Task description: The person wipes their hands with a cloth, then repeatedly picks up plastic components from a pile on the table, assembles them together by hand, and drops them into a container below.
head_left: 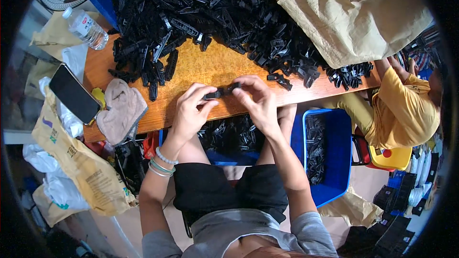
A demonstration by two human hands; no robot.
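Head view
Bin (337, 162): blue, on the floor at 4 o'clock from the hands, under the table edge; holds a column of black plastic parts along its left side, rest of its floor bare.
Second bin (229, 158): blue, between the person's knees, directly at 6 o'clock from the hands; loaded with loose black parts.
Sack (349, 14): tan, lying on the table at 1 o'clock; contents hidden.
Pile (215, 14): unsorted black clips, covering the table from 11 to 1 o'clock.
Clip (221, 91): one black elongated piece, long axis running 9 to 3 o'clock, right end tilted slightly up; held above the near edge of the table (201, 67).
Left hand (189, 112): fingers curled, thumb and fingertips pinching the clip's left end.
Right hand (258, 102): fingers bent, thumb and forefinger closed on the clip's right end.
Clip relative to hands: bridges the two hands, between the fingertips, touching both.
Glove (122, 110): beige, on the table at 9 o'clock from the left hand.
Phone (74, 93): dark, at 9 o'clock beyond the glove.
Bottle (86, 28): clear, at 10 o'clock, lying tilted.
Other person (404, 110): yellow clothing, at 3 o'clock, beside the table end.
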